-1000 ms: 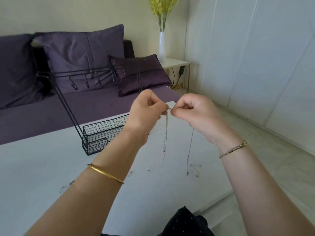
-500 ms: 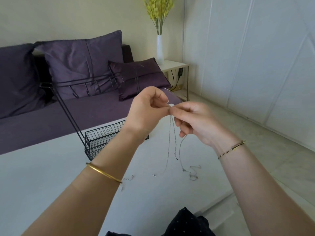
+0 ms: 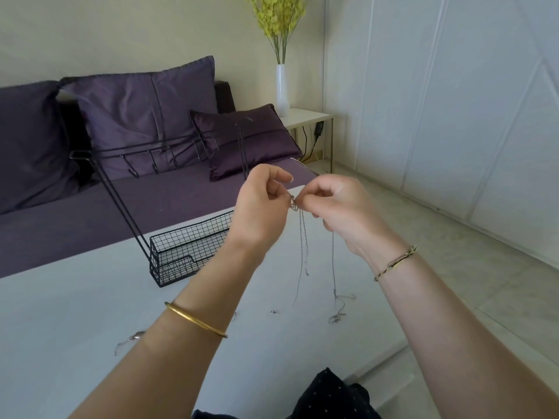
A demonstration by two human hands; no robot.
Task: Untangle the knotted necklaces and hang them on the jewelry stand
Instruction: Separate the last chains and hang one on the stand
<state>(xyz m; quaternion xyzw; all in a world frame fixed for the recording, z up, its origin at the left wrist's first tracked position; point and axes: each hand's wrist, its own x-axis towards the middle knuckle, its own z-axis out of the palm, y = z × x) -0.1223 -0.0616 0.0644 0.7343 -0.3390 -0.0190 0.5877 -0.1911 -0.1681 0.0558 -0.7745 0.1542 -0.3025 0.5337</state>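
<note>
Necklaces (image 3: pixel 292 204) are pinched at their tangle by the curled fingers of the left hand (image 3: pixel 260 208) and the right hand (image 3: pixel 340 207), raised above the white table (image 3: pixel 75 313), onto which chain ends are trailed; the black wire jewelry stand (image 3: pixel 181 252) is set just behind.

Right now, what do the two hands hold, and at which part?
The left hand and the right hand both pinch the tangled necklaces at the knot near the top; the rest hangs down to the table.
</note>
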